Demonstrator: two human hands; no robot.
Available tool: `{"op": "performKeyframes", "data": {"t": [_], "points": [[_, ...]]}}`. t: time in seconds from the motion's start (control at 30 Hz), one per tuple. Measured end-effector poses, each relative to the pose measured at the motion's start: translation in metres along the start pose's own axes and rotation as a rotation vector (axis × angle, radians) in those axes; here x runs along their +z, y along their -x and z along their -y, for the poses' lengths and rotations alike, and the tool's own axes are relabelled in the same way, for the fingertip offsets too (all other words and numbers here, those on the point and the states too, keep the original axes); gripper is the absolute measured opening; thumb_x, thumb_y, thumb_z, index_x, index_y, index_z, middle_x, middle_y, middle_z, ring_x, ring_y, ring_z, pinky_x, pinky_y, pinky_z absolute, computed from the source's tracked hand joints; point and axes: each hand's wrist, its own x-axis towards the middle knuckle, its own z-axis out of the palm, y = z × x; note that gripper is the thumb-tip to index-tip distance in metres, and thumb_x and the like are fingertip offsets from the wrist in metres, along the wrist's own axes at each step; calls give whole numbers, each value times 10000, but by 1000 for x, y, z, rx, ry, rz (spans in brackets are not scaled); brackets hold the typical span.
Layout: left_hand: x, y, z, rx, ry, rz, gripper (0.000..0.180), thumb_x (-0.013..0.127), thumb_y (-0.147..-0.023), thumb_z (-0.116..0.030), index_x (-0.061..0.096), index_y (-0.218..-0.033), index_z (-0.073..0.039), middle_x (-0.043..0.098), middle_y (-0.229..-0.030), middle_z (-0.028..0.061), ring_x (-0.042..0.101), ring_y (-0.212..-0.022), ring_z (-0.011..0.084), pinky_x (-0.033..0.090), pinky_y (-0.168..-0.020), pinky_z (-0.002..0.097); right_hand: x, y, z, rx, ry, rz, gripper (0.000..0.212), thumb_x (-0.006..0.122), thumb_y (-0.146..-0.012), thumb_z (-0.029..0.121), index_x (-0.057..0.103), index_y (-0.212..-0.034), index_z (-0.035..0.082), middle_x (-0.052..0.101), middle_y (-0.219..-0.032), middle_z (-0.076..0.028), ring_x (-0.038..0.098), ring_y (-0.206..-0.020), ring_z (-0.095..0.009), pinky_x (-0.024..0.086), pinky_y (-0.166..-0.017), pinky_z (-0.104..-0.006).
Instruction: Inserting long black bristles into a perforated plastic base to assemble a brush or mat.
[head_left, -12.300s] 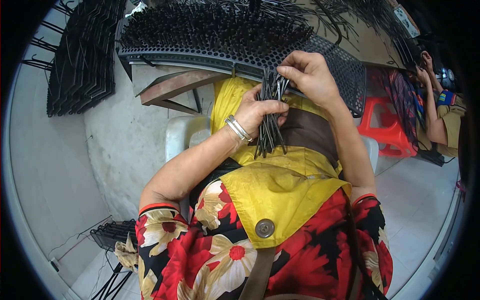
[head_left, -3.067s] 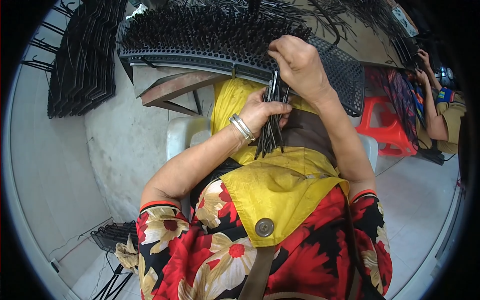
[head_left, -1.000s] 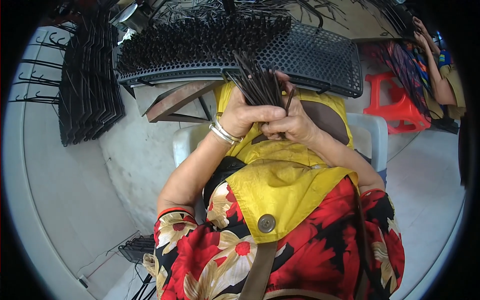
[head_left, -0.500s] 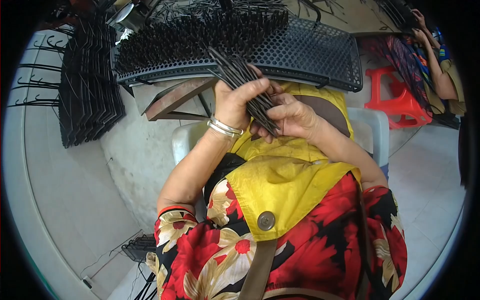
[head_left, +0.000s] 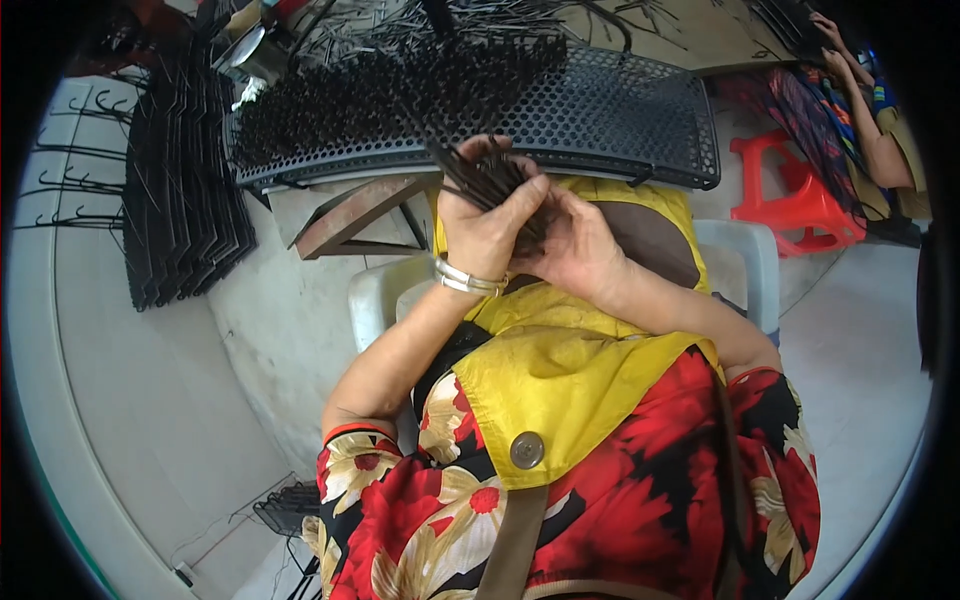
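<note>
A bundle of thin dark rods is in my hands, over my lap. My left hand, with bangles on its wrist, is closed around the bundle, thumb across the front. Cupped about the bundle's near end is my right hand, its palm against the rod ends and several fingers hidden. Just beyond my hands is a black perforated metal tray. Many short dark rods stand upright in its holes, packed on the left and middle.
Folded black panels with curved hooks stand at the left wall. A rusty metal frame supports the tray. Loose rods lie behind it, near a metal can. A red stool and another person's arm are at right.
My right hand has turned from fingering the bundle's side to cupping its near end. The bundle now slants more away from me, and my left hand has shifted slightly nearer and to the right.
</note>
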Motion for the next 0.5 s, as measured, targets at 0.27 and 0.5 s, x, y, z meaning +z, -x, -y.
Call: {"op": "performKeyframes", "data": {"t": [0.27, 0.5], "points": [[15, 7, 13, -116, 84, 59, 325, 631, -715, 47, 473, -997, 16, 590, -812, 115, 579, -751, 185, 470, -733, 306, 5, 6, -1, -46, -39, -197, 356, 326, -894, 279, 489, -1144, 86, 527, -1144, -79, 478, -1089, -243, 353, -924, -520], [19, 15, 19, -241, -203, 50, 68, 585, -766, 10, 602, -821, 46, 638, -790, 100, 606, -728, 150, 483, -687, 263, -1, 14, 3, -19, -21, -190, 371, 329, -893, 268, 469, -1152, 41, 530, -1129, -124, 510, -1037, -268, 379, -923, -466]]}}
